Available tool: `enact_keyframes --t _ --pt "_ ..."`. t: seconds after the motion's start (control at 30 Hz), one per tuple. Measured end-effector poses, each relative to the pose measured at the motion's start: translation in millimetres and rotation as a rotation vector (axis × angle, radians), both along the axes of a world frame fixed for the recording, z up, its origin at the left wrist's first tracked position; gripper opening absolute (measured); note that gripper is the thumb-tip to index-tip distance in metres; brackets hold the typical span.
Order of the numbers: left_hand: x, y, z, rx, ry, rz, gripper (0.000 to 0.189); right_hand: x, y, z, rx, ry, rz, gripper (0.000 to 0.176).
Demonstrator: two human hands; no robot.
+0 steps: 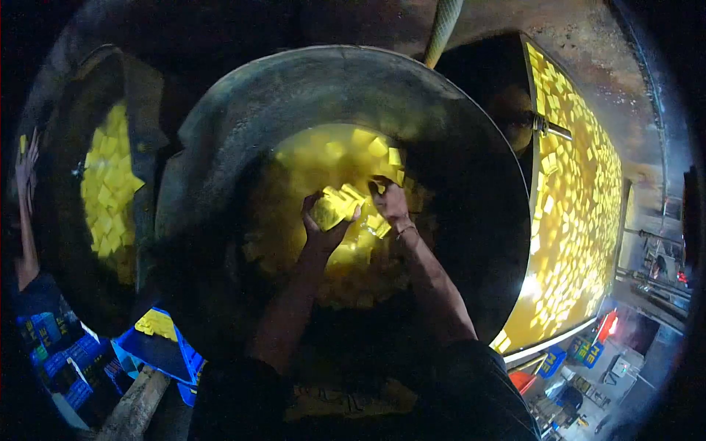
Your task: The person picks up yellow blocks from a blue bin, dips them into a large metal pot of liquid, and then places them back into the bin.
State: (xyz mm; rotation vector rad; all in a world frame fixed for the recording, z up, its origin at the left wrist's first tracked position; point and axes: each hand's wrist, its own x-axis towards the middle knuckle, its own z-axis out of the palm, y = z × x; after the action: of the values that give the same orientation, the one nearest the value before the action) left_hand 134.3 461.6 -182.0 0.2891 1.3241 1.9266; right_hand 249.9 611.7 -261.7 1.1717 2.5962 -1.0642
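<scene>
A large round dark vat [213,140] stands before me, with yellow liquid and floating yellow blocks [378,148] in it. My left hand [323,223] is curled around a stack of yellow blocks [337,205] above the middle of the liquid. To its right, my right hand [391,201] has its fingers bent down at the liquid among several blocks; its fingertips are in shadow, and what they hold, if anything, cannot be made out.
On the right is a big rectangular tank [529,342] full of yellow blocks. A second round vat [62,242] holds more blocks at the left, near another person's hand [26,165]. A blue crate [169,353] with yellow pieces sits lower left.
</scene>
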Motion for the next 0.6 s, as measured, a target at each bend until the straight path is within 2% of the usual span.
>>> enact_keyframes --t 0.07,0.1,0.13,0.2,0.27,0.3,0.33,0.37,0.4,0.47,0.5,0.53,0.57,0.6 --pt "-30.3 7.6 -29.8 0.266 -0.458 -0.105 0.047 2.3 -2.3 -7.7 0.250 -0.356 -0.170 0.055" --pt "-45.8 13.5 17.6 0.270 -0.708 -0.059 0.052 7.8 -3.0 -16.2 0.231 -0.329 -0.158 0.055" --pt "-61.8 15.9 58.7 0.492 -0.945 -0.013 0.050 14.9 -1.3 -28.9 0.214 -0.299 -0.139 0.056" --pt "-88.1 11.4 111.4 0.545 -0.853 -0.010 0.047 27.5 8.9 -58.8 0.240 -0.181 -0.042 0.050" --pt "-104.7 -8.7 172.1 0.636 -0.736 -0.009 0.046 21.3 15.7 -36.8 0.112 -0.268 0.059 0.039" --pt "-110.2 -24.3 202.8 0.608 -0.714 0.034 0.046 33.5 22.7 -55.0 0.124 -0.256 0.077 0.039" --pt "-116.5 -40.7 210.9 0.785 -0.687 -0.036 0.048 48.5 31.7 -84.5 -0.184 0.188 0.012 0.033" --pt "-122.5 -61.3 214.1 0.482 -0.264 0.022 0.047 55.7 37.1 -97.5 -0.495 0.623 -0.052 0.027" --pt "-127.7 -85.5 214.8 0.166 0.144 0.085 0.046 38.3 20.3 -51.3 -0.719 0.617 -0.109 0.025" --pt "-131.5 -141.4 212.2 0.889 -0.639 0.169 0.045 -4.3 -20.0 61.8 -1.140 0.575 -0.295 0.023" --pt "-130.0 -166.2 218.7 0.909 -0.605 0.209 0.044 -26.0 -52.2 128.0 -1.159 0.580 -0.294 0.022" --pt "-126.0 -188.8 224.0 0.831 -0.475 0.282 0.043 -43.2 -79.1 170.8 -1.179 0.587 -0.295 0.021" --pt "-123.1 -213.5 229.6 0.791 -0.387 0.353 0.042 -55.0 -93.1 176.9 -1.188 0.595 -0.224 0.022" --pt "-119.9 -238.2 234.6 0.766 -0.321 0.417 0.041 -58.8 -101.8 191.3 -1.108 0.432 -0.284 0.019"
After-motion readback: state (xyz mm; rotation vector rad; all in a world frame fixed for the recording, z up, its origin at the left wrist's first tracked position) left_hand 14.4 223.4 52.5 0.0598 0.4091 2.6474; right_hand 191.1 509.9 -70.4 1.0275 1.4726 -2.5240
